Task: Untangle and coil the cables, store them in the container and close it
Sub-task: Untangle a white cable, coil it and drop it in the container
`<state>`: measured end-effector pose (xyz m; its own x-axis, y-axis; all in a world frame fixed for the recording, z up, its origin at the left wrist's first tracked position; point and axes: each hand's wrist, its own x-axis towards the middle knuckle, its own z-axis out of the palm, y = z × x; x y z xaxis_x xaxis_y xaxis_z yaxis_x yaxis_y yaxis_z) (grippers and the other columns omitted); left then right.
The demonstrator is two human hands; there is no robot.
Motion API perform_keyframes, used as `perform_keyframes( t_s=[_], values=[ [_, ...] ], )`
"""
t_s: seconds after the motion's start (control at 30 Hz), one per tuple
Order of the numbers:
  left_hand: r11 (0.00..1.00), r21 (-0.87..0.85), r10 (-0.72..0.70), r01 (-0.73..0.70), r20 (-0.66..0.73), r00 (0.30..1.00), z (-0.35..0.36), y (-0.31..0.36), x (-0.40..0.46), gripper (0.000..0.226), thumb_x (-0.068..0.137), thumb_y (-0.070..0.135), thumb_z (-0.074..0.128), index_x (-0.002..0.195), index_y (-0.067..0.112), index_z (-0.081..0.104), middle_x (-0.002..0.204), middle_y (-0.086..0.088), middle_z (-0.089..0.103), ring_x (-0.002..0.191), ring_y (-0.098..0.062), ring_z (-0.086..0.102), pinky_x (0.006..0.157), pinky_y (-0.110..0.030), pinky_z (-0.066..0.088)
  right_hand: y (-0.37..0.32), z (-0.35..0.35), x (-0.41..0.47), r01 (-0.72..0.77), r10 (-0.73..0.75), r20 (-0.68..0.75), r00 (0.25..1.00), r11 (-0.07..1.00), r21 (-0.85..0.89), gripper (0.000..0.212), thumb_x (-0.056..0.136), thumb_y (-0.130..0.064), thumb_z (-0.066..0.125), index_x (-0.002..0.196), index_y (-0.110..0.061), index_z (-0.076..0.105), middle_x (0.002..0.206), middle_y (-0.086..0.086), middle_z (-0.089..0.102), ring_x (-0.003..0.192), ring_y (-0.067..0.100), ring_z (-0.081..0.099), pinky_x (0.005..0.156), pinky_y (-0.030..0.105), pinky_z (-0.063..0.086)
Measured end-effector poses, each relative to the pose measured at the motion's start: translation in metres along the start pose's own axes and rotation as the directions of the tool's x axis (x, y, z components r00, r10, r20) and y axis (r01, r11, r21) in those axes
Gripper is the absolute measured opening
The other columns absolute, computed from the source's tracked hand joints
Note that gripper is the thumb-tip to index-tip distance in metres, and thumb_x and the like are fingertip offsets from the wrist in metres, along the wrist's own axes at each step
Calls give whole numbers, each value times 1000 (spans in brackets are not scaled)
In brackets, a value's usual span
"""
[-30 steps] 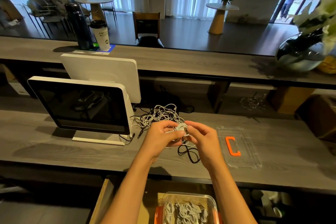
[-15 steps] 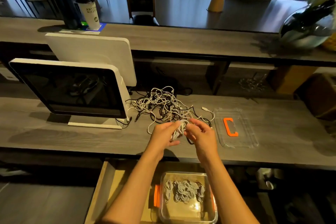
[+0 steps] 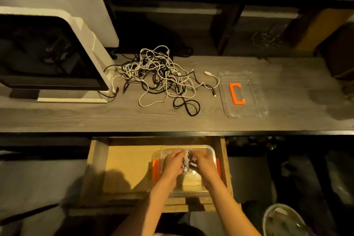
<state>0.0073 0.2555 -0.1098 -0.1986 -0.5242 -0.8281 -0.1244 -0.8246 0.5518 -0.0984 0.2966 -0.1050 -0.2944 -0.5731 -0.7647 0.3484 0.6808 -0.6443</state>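
**One coil going in, most of the tangle still on the counter**

Both hands are down inside the clear container [image 3: 209, 151], which sits in an open wooden drawer [image 3: 122, 165] below the counter [image 3: 57, 117]. The left hand [image 3: 172, 163] and the right hand [image 3: 205, 164] have their fingers curled around a small bundle of white cable [image 3: 187, 160] between them — a coil being set into the box, by the look of it.

That is only a small part of the job. A large tangle of white and black cables [image 3: 159, 74] lies on the counter, beside the base of a point-of-sale monitor [image 3: 47, 50], untouched and knotted. The clear lid [image 3: 252, 105] with its orange clip [image 3: 237, 93] rests flat just right of the pile — closing is clearly a long way off.
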Motion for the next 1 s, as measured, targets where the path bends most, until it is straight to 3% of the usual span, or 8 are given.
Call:
perform_keyframes(
  t_s=[0.1,0.23,0.3,0.4,0.5,0.63,0.9,1.0],
  values=[
    [996,-57,-73,72,-24,997,0,-16,4,43,104,41,45,135,13,56,126,-1,60,121,-23,55,103,-37,41,27,8,18,-82,82,44,996,996,14,33,105,-31,44,111,-12,70,105,8,75,105,22,69,100,42,53],
    [995,-34,-101,98,-121,988,-11,-26,22,71,96,63,44,150,16,41,154,-8,42,143,-27,37,119,-41,27,41,26,34,-94,91,91,992,995,31,37,106,-34,38,118,-14,67,113,11,72,113,25,64,105,43,49],
    [994,52,-87,97,-171,981,-17,-31,34,84,88,73,44,149,16,43,152,-8,44,140,-29,42,118,-44,32,40,32,40,-80,80,62,995,997,4,37,106,-35,37,116,-18,68,114,6,72,113,22,64,105,43,48],
    [994,113,1,10,-94,996,-17,-17,32,68,98,67,33,143,20,49,145,-5,51,134,-25,48,116,-46,34,24,36,40,-23,21,-29,999,998,-61,38,105,-35,39,97,-14,70,100,8,73,103,24,66,96,44,53],
    [962,203,211,-182,-128,969,-18,6,25,50,104,55,28,110,22,66,113,-6,71,101,-14,67,90,-32,52,-3,33,30,105,-107,-148,983,994,-23,37,105,-31,43,89,-11,70,91,13,73,89,23,69,85,38,53],
    [934,147,345,-327,-121,931,-18,54,21,48,107,42,28,102,14,67,96,-7,73,88,-19,70,72,-27,52,-52,30,25,258,-229,-200,953,958,128,25,100,-19,52,92,-7,73,82,15,73,77,24,68,77,36,54],
    [929,-17,364,-369,-122,923,-15,137,51,50,107,45,31,124,9,62,127,-9,65,111,-18,62,99,-32,48,-120,48,71,383,-373,-191,908,923,17,17,95,-18,61,86,-25,74,88,4,74,92,19,69,87,37,57],
    [902,220,419,-371,-244,875,-21,153,69,53,105,53,29,139,22,55,148,-1,50,134,-21,46,114,-38,33,-138,60,95,361,-352,-156,923,932,36,11,94,-19,64,96,-25,73,94,1,75,94,16,69,88,33,56]
  ],
)
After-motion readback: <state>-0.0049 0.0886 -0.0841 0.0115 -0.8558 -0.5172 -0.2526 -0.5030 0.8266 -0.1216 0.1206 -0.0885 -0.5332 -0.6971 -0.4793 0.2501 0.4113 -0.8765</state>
